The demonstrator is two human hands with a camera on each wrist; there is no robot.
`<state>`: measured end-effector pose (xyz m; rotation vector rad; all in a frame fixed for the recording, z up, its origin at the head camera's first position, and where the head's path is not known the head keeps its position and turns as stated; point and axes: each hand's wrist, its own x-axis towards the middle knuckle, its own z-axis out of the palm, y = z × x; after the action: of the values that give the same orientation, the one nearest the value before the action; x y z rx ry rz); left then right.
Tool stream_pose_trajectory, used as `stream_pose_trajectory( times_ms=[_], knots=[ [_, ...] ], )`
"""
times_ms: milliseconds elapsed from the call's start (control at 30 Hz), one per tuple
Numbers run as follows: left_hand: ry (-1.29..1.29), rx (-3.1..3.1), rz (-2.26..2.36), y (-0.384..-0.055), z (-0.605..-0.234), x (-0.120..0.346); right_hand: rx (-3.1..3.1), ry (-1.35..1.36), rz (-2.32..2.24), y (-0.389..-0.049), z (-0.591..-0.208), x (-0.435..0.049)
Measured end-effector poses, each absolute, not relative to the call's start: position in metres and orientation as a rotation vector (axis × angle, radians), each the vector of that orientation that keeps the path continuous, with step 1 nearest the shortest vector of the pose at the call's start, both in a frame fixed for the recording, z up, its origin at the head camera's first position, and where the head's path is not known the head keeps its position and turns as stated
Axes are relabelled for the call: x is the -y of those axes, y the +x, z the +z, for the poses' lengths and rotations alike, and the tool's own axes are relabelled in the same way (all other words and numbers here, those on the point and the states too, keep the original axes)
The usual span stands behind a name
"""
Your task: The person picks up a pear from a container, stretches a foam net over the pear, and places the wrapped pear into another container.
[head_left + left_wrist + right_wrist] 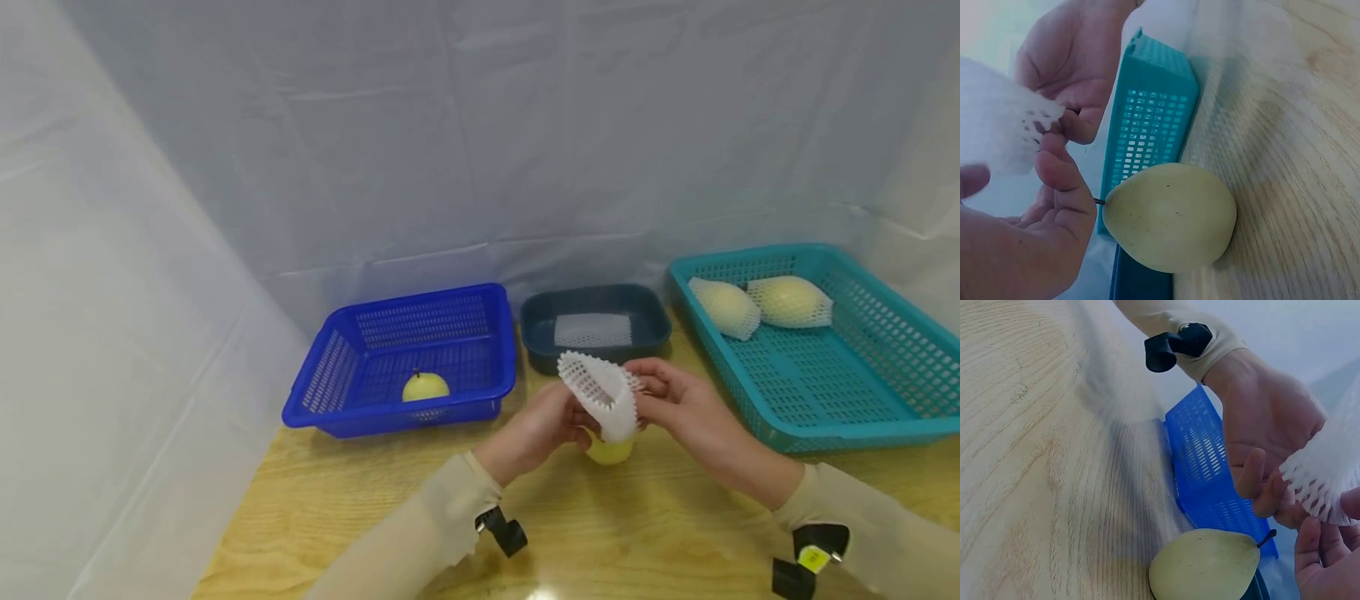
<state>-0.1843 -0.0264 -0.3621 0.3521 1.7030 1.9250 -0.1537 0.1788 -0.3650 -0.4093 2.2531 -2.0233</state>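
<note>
A white foam net sleeve [600,396] is pinched at its edge by both hands, the left hand [534,429] on one side and the right hand [690,412] on the other. Its wide mouth tilts up to the left in the head view. Right below it a yellow pear [611,451] stands on the wooden table, stem up, partly hidden by the sleeve and fingers. Both wrist views show this pear [1172,219] bare, its stem close to the fingers. The toothed lower rim of the net [1316,494] lies between the fingertips of both hands.
At the left, a blue basket [397,412] holds one bare pear [425,387]. Behind the hands, a dark teal tray [540,312] contains flat white foam netting [592,331]. A turquoise basket [862,375] at the right has two net-wrapped pears [790,302]. White sheeting [465,150] hangs behind.
</note>
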Motion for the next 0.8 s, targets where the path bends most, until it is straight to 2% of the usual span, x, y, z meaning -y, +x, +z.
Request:
stream_pose_trajectory(
  times_ms=[467,800],
  knots=[
    [0.415,-1.795,1.901,-0.191,-0.374,0.032,-2.292,-0.371,-1.963,-0.155,-0.369,-0.173],
    [0.208,-1.879,2.001,-0.194,-0.38,0.035,-2.354,-0.304,-1.918,-0.162,-0.379,-0.181]
  ],
)
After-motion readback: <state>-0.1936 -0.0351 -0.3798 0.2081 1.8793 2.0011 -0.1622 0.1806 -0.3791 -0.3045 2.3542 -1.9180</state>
